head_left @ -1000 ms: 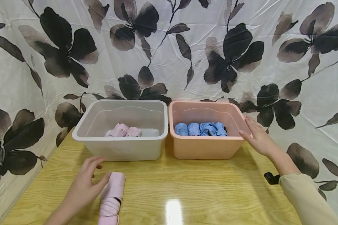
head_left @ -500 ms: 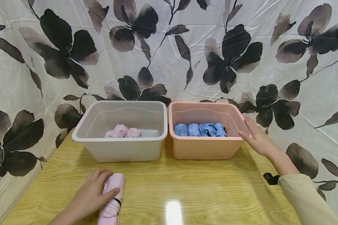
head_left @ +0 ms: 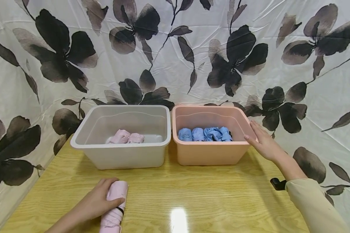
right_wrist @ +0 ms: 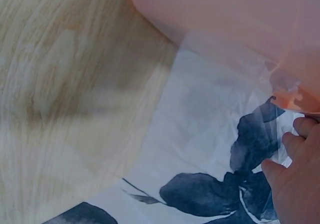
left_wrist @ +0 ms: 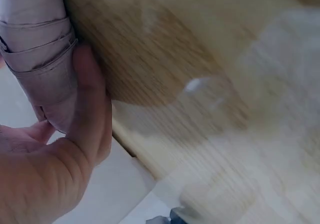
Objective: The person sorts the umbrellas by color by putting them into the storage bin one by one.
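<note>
My left hand (head_left: 100, 199) grips a pink folded umbrella (head_left: 116, 191) lying on the table, fingers over its far side and thumb across its near side. A dark band circles its middle, and its lower end runs out of the head view. In the left wrist view, the thumb and fingers clasp the umbrella's wrapped fabric (left_wrist: 42, 59). My right hand (head_left: 265, 144) rests with straight fingers against the right rim of the peach bin (head_left: 211, 153). Several rolled blue bundles (head_left: 198, 134) lie in that bin. Left of it, a grey bin (head_left: 128, 157) holds two pink bundles (head_left: 121, 136).
The two bins stand side by side at the back of the wooden table (head_left: 210, 194). A floral curtain (head_left: 175, 48) hangs behind and at the sides. A small black object (head_left: 277, 184) shows by the right forearm at the table's right side.
My left hand has come down from above the pink umbrella and closed around it. The right hand stays at the peach bin's rim. The head view has shifted slightly.
</note>
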Motion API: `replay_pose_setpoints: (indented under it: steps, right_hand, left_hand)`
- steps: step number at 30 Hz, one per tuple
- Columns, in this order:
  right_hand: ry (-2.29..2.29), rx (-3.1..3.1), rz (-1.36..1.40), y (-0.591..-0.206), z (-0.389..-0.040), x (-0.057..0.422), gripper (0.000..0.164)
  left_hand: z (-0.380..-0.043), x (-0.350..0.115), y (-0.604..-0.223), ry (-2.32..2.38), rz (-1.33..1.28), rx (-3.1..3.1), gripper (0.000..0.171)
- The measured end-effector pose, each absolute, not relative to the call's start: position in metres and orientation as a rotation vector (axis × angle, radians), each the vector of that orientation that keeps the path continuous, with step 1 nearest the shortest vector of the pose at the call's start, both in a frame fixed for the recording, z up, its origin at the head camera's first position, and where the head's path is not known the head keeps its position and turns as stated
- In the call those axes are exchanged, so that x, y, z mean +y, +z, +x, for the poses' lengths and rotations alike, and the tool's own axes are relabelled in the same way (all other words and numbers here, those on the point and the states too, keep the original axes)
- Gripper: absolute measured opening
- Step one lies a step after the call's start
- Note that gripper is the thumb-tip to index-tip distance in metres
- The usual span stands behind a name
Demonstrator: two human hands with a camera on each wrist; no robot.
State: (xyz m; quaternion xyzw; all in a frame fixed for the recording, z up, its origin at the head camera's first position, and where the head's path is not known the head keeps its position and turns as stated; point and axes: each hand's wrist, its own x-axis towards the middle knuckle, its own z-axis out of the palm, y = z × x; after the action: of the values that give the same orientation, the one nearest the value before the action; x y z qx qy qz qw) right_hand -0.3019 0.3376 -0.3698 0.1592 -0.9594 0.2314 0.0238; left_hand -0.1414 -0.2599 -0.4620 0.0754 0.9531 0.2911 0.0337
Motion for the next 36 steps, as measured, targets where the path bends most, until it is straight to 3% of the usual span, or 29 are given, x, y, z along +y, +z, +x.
replay_pose_setpoints:
  steps: [19, 36]
  right_hand:
    - [0.764, -2.970, 0.483, -0.371, -0.302, 0.337, 0.083]
    - [0.784, -2.962, 0.468, -0.373, -0.301, 0.336, 0.083]
  left_hand:
    - [-0.136, -0.255, -0.455, 1.331, 0.192, 2.894, 0.068]
    - [-0.137, -0.242, -0.421, 1.637, 0.265, 3.007, 0.062]
